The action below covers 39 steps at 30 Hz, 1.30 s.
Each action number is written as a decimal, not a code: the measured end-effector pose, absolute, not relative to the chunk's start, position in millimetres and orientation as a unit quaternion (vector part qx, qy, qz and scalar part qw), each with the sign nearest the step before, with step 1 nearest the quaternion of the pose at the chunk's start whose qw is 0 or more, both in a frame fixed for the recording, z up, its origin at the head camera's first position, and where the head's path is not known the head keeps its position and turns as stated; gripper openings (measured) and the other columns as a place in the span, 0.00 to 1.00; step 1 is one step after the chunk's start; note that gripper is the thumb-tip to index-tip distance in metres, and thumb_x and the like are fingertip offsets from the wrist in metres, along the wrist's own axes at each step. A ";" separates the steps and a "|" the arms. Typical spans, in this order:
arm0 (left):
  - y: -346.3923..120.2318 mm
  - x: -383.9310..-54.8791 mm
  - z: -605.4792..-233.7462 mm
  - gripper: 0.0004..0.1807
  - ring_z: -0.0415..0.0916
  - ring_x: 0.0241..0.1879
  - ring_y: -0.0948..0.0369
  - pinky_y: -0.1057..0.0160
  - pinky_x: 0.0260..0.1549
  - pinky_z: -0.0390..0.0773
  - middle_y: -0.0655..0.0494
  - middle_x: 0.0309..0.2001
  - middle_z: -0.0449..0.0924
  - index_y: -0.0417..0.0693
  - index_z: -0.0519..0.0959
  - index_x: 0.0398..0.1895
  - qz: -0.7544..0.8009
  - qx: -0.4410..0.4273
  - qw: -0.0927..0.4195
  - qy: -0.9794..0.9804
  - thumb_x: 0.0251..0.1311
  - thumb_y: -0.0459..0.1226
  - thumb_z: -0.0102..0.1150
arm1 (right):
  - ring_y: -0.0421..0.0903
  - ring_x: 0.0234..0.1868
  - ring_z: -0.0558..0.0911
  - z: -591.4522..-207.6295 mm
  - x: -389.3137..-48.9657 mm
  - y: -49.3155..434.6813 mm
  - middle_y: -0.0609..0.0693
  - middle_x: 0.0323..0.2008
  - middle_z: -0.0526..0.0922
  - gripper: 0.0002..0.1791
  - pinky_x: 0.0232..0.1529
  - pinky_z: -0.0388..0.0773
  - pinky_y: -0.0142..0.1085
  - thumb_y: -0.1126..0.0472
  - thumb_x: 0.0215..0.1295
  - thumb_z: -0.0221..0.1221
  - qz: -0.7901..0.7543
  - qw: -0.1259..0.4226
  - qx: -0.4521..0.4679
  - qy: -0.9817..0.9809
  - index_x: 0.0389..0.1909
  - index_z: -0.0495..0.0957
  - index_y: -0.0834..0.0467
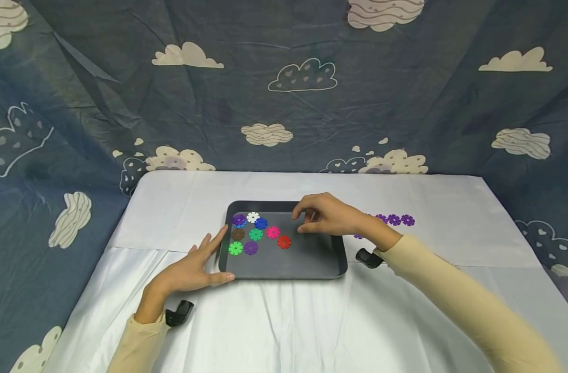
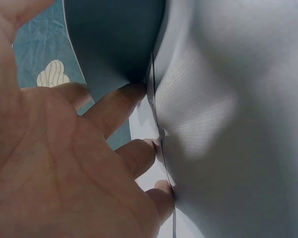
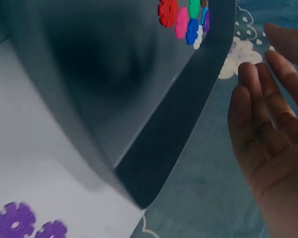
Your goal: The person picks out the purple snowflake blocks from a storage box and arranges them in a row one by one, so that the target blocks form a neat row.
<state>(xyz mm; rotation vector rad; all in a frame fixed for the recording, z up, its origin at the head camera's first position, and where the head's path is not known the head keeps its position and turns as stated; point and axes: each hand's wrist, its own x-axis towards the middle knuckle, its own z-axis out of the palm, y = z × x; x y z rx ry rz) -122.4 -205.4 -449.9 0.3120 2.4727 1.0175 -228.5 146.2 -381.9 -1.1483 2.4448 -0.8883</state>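
Note:
A dark grey tray lies on the white cloth. On its left half are flower-shaped plastic discs, among them a red disc, a pink disc, a white disc, a brown disc and a light green disc. My left hand, fingers spread, touches the tray's left edge, with the thumb at the near left corner. Above the tray's right part hovers my right hand, fingers loosely bent. Nothing shows between its fingers in the right wrist view.
Several purple discs lie on the white cloth right of the tray, some hidden behind the right forearm. A dark blue curtain with cloud prints hangs behind the table's far edge. Each wrist carries a black camera.

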 end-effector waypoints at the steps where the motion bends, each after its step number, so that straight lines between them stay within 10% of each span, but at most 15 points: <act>1: -205.4 -122.2 -449.9 0.62 0.30 0.76 0.30 0.28 0.71 0.35 0.32 0.79 0.33 0.72 0.36 0.81 0.368 0.112 0.223 0.896 0.53 0.61 0.69 | 0.39 0.38 0.84 -382.6 -230.0 141.9 0.47 0.43 0.84 0.13 0.43 0.84 0.35 0.60 0.61 0.70 -0.308 0.153 -0.404 0.848 0.47 0.84 0.55; 39: -206.5 -122.2 -449.2 0.60 0.28 0.74 0.24 0.22 0.66 0.39 0.31 0.79 0.31 0.75 0.34 0.80 0.364 0.114 0.229 0.895 0.55 0.62 0.67 | 0.39 0.35 0.80 -429.0 -243.4 36.5 0.49 0.53 0.81 0.13 0.38 0.79 0.28 0.70 0.64 0.64 -0.258 0.324 -0.412 0.811 0.47 0.83 0.55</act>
